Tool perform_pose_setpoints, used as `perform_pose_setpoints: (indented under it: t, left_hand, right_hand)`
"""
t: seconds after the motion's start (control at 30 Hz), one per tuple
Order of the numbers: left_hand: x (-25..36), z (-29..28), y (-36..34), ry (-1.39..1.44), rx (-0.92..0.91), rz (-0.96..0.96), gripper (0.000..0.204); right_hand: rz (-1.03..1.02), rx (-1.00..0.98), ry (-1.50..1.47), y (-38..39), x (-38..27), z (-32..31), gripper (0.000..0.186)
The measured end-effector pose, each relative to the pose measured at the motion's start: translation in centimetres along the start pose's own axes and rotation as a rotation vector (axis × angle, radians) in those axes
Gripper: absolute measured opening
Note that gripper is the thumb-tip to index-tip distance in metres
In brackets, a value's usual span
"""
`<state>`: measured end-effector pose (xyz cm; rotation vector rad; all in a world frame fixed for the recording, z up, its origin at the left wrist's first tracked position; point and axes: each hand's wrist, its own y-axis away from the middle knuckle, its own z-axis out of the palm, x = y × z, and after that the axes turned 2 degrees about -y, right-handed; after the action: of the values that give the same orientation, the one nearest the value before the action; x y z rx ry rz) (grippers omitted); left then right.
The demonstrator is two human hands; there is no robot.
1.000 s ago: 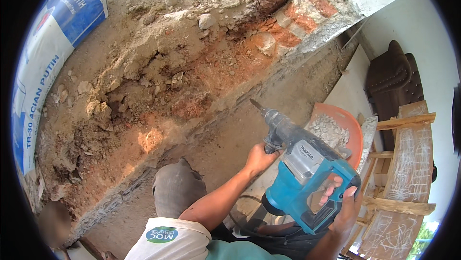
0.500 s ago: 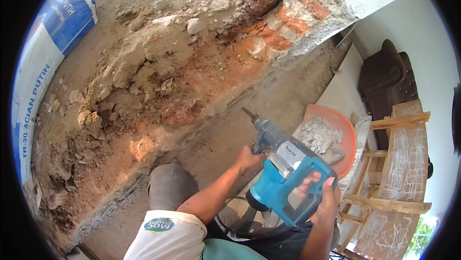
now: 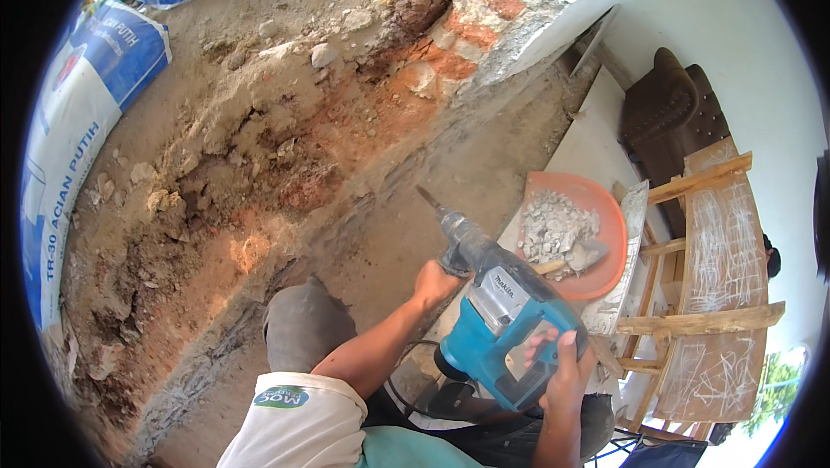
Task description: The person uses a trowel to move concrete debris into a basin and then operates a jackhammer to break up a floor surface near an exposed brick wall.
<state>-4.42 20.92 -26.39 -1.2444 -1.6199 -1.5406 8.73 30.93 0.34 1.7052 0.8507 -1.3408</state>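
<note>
In the head view, a teal and black hammer drill [image 3: 493,299] is held in front of the body, right of the picture's middle, by both hands. Its side grip is wrapped by the left hand [image 3: 435,283], whose fingers are curled closed. The rear loop handle is gripped by the right hand [image 3: 566,370], with fingers passed through the opening and the thumb laid along the outer side; whether a trigger is pressed cannot be told.

The drill's long axis is slanted from the right hand at lower right to the bit [image 3: 429,198] at upper left. The bit is thus directed away from the body, toward the rough grey edge [image 3: 203,364] that runs diagonally beside the dug earth [image 3: 216,139]. The left hand is placed nearer the bit and that edge, the right hand farther back. The tip is seen over the floor [image 3: 497,152], short of the edge; contact with the floor cannot be judged.

Just right of the drill's front, an orange basin [image 3: 616,247] is partly filled with pale rubble [image 3: 558,224]. Exposed red brick [image 3: 471,31] is seen farther off, beyond the tip.
</note>
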Motion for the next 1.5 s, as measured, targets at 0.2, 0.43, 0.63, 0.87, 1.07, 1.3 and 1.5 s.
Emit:
perform_pose_setpoints:
  t: [0.2, 0.43, 0.63, 0.87, 1.07, 1.3, 1.5]
  left_hand:
    - [0.9, -1.4, 1.0, 0.067, 0.024, 0.050, 0.035]
    - [0.7, -3.0, 0.4, 0.045, 0.053, 0.012, 0.036]
    - [-1.0, -2.4, -0.4, -0.026, -0.002, 0.033, 0.053]
    - [-1.4, -0.6, -1.1, -0.021, 0.043, 0.053, 0.051]
    - [-0.9, -0.2, -1.0, -0.023, 0.045, 0.024, 0.051]
    - [-1.3, -1.4, -1.7, 0.012, 0.028, 0.003, 0.047]
    - [-1.4, -2.6, -1.5, 0.161, 0.020, 0.117, 0.036]
  right_hand:
    - [-0.060, -0.075, 0.003, 1.4, 0.2, 0.0, 0.040]
    - [-0.039, -0.091, -0.017, 0.3, 2.3, 1.0, 0.043]
    - [-0.043, -0.040, -0.061, 0.3, 5.0, -0.6, 0.045]
    - [-0.058, -0.042, -0.022, -1.4, 5.0, -2.0, 0.048]
    - [-0.044, -0.010, 0.002, -2.2, 4.9, -2.4, 0.049]
    - [-0.046, -0.033, 0.008, -1.1, 4.4, 0.2, 0.049]
    - [-0.005, -0.059, 0.068, 0.3, 2.0, 3.3, 0.041]
